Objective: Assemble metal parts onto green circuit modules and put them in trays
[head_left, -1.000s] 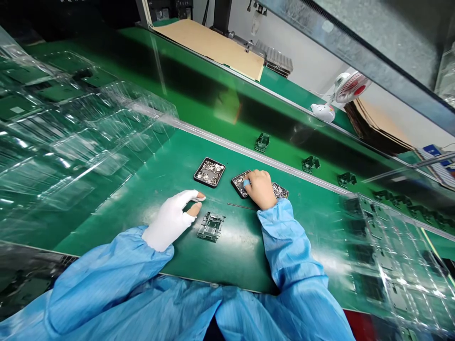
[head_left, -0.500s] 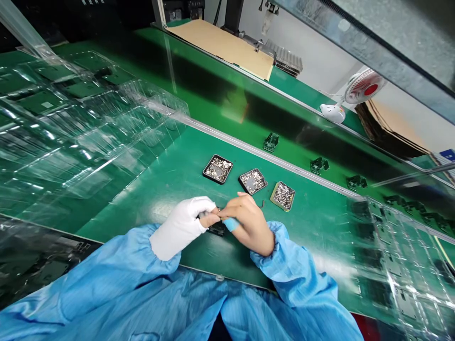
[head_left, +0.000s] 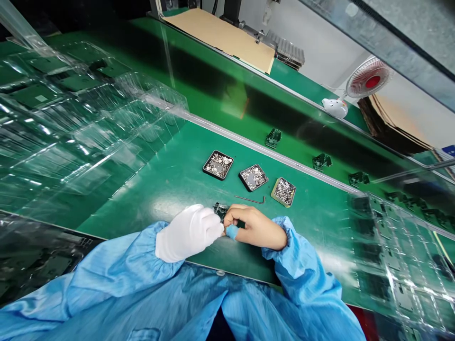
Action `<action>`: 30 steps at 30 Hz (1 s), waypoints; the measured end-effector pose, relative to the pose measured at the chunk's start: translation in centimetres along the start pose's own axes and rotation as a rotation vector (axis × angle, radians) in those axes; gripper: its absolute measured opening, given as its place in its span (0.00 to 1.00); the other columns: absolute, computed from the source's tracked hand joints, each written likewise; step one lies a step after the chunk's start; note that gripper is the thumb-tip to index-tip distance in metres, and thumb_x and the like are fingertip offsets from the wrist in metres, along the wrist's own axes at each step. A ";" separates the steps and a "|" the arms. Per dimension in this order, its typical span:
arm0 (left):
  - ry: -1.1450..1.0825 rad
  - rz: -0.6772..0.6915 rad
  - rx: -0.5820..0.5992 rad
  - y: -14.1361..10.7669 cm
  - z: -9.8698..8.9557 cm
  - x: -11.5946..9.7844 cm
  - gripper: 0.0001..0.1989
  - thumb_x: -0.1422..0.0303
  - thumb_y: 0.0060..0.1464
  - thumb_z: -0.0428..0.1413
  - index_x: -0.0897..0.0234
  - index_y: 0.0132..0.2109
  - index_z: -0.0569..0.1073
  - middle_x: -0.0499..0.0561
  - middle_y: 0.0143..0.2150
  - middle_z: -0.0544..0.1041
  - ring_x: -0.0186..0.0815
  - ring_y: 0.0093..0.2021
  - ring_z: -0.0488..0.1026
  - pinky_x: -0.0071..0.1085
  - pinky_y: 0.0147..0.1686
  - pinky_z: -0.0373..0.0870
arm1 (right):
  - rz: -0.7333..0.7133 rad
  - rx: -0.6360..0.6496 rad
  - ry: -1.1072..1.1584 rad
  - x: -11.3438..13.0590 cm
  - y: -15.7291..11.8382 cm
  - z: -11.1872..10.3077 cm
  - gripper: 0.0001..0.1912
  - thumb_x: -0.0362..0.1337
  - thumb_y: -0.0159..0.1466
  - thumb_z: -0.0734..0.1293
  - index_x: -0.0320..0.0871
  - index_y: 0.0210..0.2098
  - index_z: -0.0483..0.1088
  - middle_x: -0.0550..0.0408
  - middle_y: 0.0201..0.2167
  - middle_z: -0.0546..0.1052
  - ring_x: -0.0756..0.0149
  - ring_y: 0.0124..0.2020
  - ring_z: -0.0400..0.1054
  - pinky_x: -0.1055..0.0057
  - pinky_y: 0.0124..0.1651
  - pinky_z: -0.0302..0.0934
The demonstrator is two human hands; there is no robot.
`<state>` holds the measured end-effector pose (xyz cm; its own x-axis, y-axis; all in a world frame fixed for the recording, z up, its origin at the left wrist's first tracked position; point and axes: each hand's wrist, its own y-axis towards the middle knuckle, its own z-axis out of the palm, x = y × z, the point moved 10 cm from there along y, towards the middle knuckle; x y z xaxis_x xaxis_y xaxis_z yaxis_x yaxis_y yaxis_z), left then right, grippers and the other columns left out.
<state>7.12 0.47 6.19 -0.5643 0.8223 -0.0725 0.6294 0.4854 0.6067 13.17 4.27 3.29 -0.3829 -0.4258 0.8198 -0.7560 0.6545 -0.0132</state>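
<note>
A small dark green circuit board assembly (head_left: 220, 209) shows just beyond my fingertips, its near part hidden by my hands. My left hand (head_left: 194, 232), in a white glove, is closed with curled fingers at the board's near left side. Bare apart from blue tape round the thumb, my right hand (head_left: 254, 228) pinches at the board's right side; any small part between the fingertips is hidden. A thin L-shaped hex key (head_left: 249, 199) lies on the green mat beyond my right hand. Past it sit three small square trays of shiny metal parts: left (head_left: 218, 165), middle (head_left: 253, 177) and right (head_left: 283, 192).
Clear plastic blister trays (head_left: 117, 137) cover the left side; more trays holding boards (head_left: 394, 265) stand at right. Behind a metal rail (head_left: 249, 143), several board assemblies (head_left: 273, 138) lie on a green strip. Farther back are brown cardboard (head_left: 220, 38) and a fan (head_left: 369, 80).
My hands have turned and dropped slightly nearer my body, my left fingers now curling palm-down. The board, mostly covered before, shows beyond the fingertips, and the hex key is uncovered.
</note>
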 end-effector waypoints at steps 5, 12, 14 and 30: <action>-0.326 -0.371 0.095 -1.9 3.2 4.8 0.34 0.54 0.46 0.58 0.69 0.56 0.61 0.64 0.53 0.70 0.49 0.53 0.68 0.43 0.49 0.67 | 0.023 -0.280 -0.218 -0.7 -0.4 -3.0 0.05 0.29 0.62 0.62 0.43 0.31 0.67 0.56 0.30 0.71 0.67 0.34 0.64 0.69 0.42 0.57; -0.573 -0.654 0.249 -3.4 7.2 6.1 0.20 0.69 0.46 0.53 0.63 0.48 0.63 0.53 0.44 0.72 0.41 0.46 0.72 0.38 0.46 0.70 | -0.012 -0.241 -0.391 -1.9 0.2 -1.2 0.04 0.29 0.62 0.61 0.43 0.33 0.67 0.55 0.31 0.72 0.65 0.35 0.64 0.67 0.41 0.56; -0.557 -0.634 0.216 -3.0 6.5 5.9 0.18 0.69 0.46 0.53 0.64 0.47 0.63 0.53 0.42 0.71 0.40 0.44 0.71 0.37 0.44 0.71 | 0.003 -0.235 -0.416 -2.1 0.3 -1.0 0.05 0.29 0.62 0.61 0.43 0.33 0.67 0.54 0.31 0.71 0.64 0.35 0.64 0.67 0.42 0.56; -0.579 -0.619 0.260 -2.8 5.4 5.9 0.21 0.61 0.50 0.53 0.65 0.50 0.63 0.56 0.45 0.72 0.42 0.45 0.71 0.38 0.45 0.70 | 0.069 -0.334 -0.369 -2.5 0.3 -0.9 0.07 0.28 0.63 0.58 0.43 0.37 0.65 0.52 0.35 0.73 0.63 0.37 0.67 0.67 0.42 0.62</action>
<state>4.93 5.63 -0.22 -0.5294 0.3769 -0.7600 0.4420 0.8872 0.1321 14.41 6.09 1.78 -0.6336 -0.5276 0.5659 -0.5344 0.8273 0.1730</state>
